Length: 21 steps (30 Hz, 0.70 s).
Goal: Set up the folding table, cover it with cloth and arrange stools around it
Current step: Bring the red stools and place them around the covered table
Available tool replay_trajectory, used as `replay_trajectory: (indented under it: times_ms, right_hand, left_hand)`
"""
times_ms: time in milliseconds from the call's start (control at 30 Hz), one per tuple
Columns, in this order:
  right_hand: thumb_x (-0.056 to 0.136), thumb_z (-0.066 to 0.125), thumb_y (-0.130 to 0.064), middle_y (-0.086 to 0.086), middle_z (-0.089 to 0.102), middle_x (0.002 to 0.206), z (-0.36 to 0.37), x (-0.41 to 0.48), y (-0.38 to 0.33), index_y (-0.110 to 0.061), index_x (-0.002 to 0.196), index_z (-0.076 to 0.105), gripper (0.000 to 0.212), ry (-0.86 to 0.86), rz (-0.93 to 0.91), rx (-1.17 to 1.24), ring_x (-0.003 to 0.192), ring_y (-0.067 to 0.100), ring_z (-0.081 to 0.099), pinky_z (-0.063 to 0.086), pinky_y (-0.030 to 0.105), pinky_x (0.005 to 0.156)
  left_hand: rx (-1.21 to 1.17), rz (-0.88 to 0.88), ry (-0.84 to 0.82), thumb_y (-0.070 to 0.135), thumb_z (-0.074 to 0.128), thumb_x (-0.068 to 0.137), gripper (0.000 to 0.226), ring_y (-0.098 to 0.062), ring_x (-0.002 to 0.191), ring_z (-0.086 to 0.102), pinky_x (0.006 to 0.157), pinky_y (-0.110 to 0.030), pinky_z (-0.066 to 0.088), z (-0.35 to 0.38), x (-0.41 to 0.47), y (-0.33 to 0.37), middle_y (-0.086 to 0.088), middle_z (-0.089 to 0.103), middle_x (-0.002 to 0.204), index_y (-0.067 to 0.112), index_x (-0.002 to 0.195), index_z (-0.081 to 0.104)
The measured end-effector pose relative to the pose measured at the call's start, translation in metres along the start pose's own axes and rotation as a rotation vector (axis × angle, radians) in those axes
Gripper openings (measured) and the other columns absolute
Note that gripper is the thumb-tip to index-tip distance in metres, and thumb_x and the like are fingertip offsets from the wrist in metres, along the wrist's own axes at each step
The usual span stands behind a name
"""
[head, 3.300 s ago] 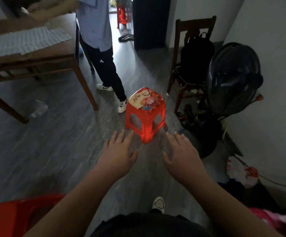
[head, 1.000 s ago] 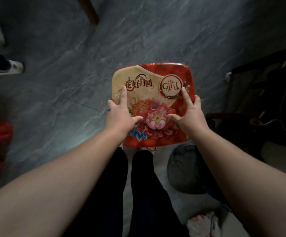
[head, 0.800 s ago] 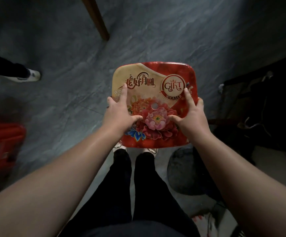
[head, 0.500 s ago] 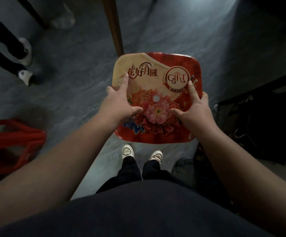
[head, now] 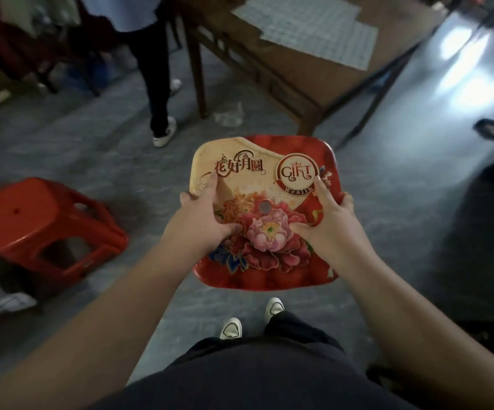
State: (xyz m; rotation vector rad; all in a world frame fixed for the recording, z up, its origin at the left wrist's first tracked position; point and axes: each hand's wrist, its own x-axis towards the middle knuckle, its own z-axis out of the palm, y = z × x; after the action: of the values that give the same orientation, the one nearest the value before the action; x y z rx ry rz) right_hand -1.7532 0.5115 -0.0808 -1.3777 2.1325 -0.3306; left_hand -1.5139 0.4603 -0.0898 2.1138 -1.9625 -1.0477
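- My left hand [head: 200,221] is clamped on the left edge of the printed stool [head: 265,211]: thumb and forefinger lie on the seat top, and the other fingers curl under the rim, out of sight.
- My right hand [head: 325,223] mirrors it on the right edge, thumb on the flower print, forefinger up beside the "GIFT" badge.
- I judge the two-sided grip is there to keep the seat level and centred in front of my body while I carry it; the stool is off the floor, above my two shoes [head: 231,328].
- Its legs are hidden beneath the seat, so I cannot tell how they hang.
- Stools counted: two. The one in my grasp, and a plain red stool [head: 41,226] standing on the floor well to my left.
- Tables: one wooden table [head: 299,54] ahead, with a pale patterned cloth [head: 308,25] on part of its top.
- A second person stands beside that table; two dark trouser legs [head: 157,78] show.
- My guess: this stool goes next to the table.
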Motion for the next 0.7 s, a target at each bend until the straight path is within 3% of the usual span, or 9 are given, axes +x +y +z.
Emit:
replay_trajectory:
  times_ms: [100,233,400,700]
  right_hand:
    - [0.083,0.072,-0.049,0.009,0.011,0.163,0.007,0.021,-0.030,-0.063,0.147,-0.002,0.099,-0.066,-0.112,-0.056,0.127,0.037,0.052,0.058,0.050,0.088]
    - [0.083,0.071,-0.054,0.015,0.013,0.161,0.023,0.043,-0.069,-0.064,0.146,-0.006,0.100,-0.198,-0.277,-0.145,0.128,0.044,0.049,0.054,0.057,0.094]
    - [0.080,0.072,-0.057,0.016,0.015,0.158,0.045,0.048,-0.112,-0.064,0.145,-0.006,0.102,-0.356,-0.524,-0.214,0.129,0.044,0.048,0.052,0.057,0.098]
    - [0.076,0.076,-0.059,0.013,0.023,0.150,0.113,-0.029,-0.190,-0.059,0.150,0.002,0.104,-0.594,-0.992,-0.344,0.130,0.042,0.048,0.047,0.057,0.104]
  left_hand:
    - [-0.049,-0.118,0.067,0.055,0.082,0.072,0.119,-0.038,0.115,0.058,0.104,-0.049,0.047,-0.014,-0.002,-0.018,-0.015,0.027,0.146,0.053,0.151,-0.007]
    - [-0.107,-0.305,0.154,0.054,0.081,0.073,0.118,-0.042,0.116,0.057,0.102,-0.050,0.047,-0.030,-0.023,-0.041,-0.017,0.025,0.148,0.054,0.151,-0.008]
    - [-0.211,-0.558,0.284,0.053,0.082,0.072,0.118,-0.045,0.110,0.057,0.096,-0.054,0.050,-0.032,-0.067,-0.064,-0.018,0.026,0.144,0.054,0.151,-0.006]
    - [-0.490,-0.914,0.587,0.050,0.080,0.074,0.115,-0.038,0.121,0.054,0.100,-0.051,0.049,0.000,-0.202,-0.121,-0.014,0.026,0.149,0.053,0.151,-0.004]
